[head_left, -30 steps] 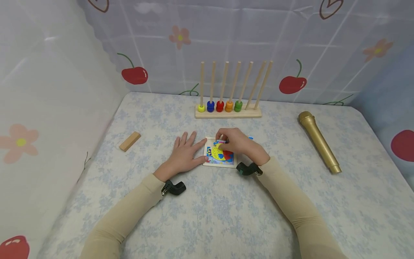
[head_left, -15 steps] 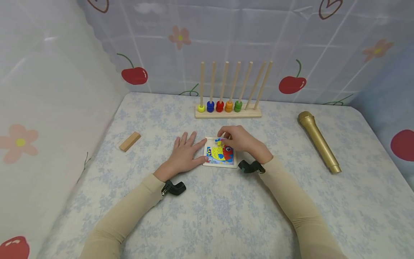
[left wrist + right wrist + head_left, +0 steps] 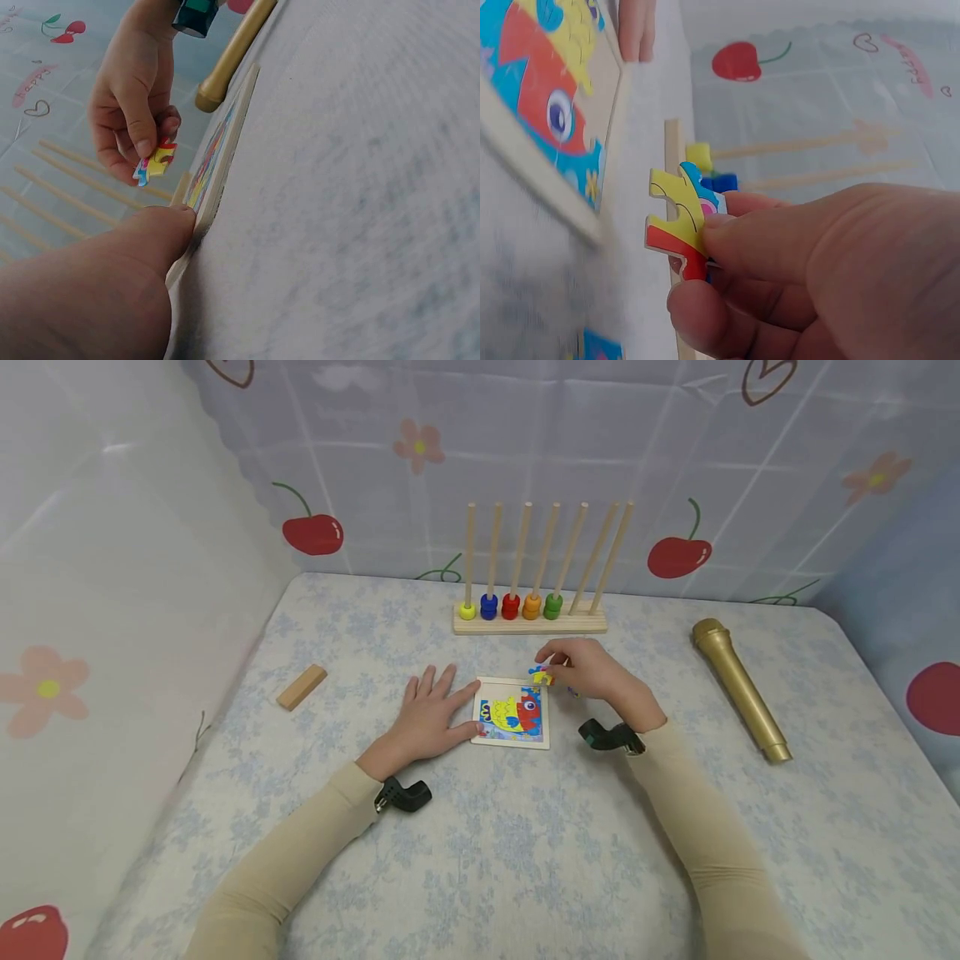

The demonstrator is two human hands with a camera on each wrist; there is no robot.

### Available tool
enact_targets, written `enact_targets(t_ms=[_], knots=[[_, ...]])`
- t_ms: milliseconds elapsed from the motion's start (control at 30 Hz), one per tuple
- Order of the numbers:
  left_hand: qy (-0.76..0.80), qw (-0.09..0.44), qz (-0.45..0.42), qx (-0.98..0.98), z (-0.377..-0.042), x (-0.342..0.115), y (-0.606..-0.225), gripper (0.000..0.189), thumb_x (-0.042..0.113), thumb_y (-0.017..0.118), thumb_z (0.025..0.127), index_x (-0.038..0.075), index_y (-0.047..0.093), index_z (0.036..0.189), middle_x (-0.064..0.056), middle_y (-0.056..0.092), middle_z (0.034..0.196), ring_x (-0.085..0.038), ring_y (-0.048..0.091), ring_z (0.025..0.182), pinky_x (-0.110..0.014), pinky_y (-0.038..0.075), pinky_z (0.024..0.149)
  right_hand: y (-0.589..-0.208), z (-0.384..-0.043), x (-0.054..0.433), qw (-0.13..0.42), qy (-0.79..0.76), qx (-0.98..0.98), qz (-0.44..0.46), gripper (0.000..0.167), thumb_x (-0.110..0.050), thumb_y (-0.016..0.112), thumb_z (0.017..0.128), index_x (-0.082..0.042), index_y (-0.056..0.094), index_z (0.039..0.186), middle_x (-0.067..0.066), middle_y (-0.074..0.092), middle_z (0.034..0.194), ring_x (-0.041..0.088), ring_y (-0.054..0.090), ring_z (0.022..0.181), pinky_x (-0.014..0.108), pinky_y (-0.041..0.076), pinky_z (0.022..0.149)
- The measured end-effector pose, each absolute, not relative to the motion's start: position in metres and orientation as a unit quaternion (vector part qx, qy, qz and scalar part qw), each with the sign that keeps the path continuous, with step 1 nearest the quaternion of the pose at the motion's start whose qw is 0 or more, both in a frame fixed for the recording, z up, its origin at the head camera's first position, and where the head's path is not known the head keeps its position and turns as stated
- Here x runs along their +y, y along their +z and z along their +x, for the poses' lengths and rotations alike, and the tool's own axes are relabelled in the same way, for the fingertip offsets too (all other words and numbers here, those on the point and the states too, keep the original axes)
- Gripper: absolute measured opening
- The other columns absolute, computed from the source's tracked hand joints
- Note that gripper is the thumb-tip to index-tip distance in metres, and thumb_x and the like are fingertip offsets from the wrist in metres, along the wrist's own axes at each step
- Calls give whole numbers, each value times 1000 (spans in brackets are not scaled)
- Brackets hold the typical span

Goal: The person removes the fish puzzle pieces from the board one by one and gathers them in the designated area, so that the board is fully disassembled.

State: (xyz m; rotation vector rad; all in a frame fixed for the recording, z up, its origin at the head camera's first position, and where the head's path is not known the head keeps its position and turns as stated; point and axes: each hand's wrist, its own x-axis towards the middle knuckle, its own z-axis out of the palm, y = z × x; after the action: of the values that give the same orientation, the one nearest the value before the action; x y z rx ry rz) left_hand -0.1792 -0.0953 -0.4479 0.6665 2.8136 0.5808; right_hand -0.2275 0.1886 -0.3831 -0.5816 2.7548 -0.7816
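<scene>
A jigsaw puzzle piece, yellow and red with some blue and pink, is pinched between thumb and fingers of my right hand. It hangs above the table, just past the puzzle board's upper right corner. The square wooden puzzle board shows a red and yellow fish, with bare wood along its top. My left hand lies flat with fingers spread, its thumb and index finger touching the board's left edge. Under my right hand, another blue piece lies on the table, mostly hidden in the head view.
Behind the board stands a wooden peg rack with several upright pegs and coloured beads. A gold toy microphone lies to the right. At the left is a small wooden block.
My right hand has lifted the puzzle piece off the board's upper part and carried it right and away, baring wood there. My left hand has stayed put.
</scene>
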Motion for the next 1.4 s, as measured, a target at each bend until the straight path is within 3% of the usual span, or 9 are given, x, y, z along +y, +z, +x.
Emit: enact_targets(t_ms=[533,1400], knots=[[192,94,225,951,-179,-96,-446,75,57,57,97,26,34,161,-17,11,172,-48,-1,158,-69,4,123,-392,-222,248,116,-243,953,-139,23,-8,59,100,-1,70,119,20,72,106,30,63,92,40,51,78],[197,91,228,949,-179,-95,-447,73,54,57,98,24,35,161,-20,12,172,-49,0,158,-69,4,123,-409,-220,269,110,-260,953,-109,17,-8,59,101,0,69,110,15,73,87,23,64,77,33,46,72]])
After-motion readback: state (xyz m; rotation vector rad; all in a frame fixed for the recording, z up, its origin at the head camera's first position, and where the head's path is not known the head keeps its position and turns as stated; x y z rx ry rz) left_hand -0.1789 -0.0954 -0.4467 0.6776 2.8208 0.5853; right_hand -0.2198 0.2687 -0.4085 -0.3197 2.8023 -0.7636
